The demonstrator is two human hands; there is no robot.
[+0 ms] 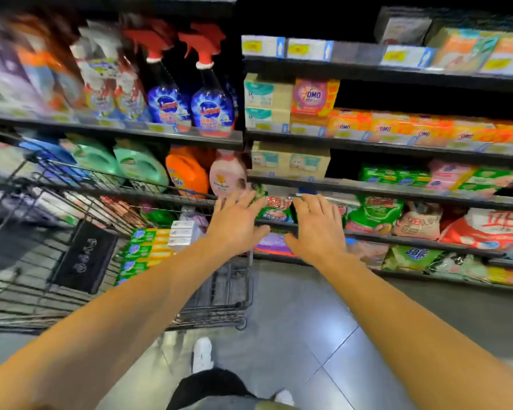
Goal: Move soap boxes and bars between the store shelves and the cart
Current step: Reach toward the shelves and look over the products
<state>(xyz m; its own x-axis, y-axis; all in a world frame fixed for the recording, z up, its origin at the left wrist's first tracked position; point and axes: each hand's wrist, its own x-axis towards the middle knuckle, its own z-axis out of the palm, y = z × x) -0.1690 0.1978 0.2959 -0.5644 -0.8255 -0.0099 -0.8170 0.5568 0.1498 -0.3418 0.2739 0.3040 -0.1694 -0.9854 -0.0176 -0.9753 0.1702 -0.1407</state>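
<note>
green-yellow soap boxes (147, 253) stacked in cart (219, 309), blurred

Floor tiles (317, 344) were glossy, reflecting the lights. Cart (219, 309) was dark wire metal, matt finish. Soap boxes (148, 250) in it looked like printed cardboard w/ a slight sheen. Spray bottles (212, 105) were shiny plastic, detergent bags (373, 214) glossy plastic film. Shelf edges (397, 187) were dark matt metal, tbh pretty blurry tho.
</note>
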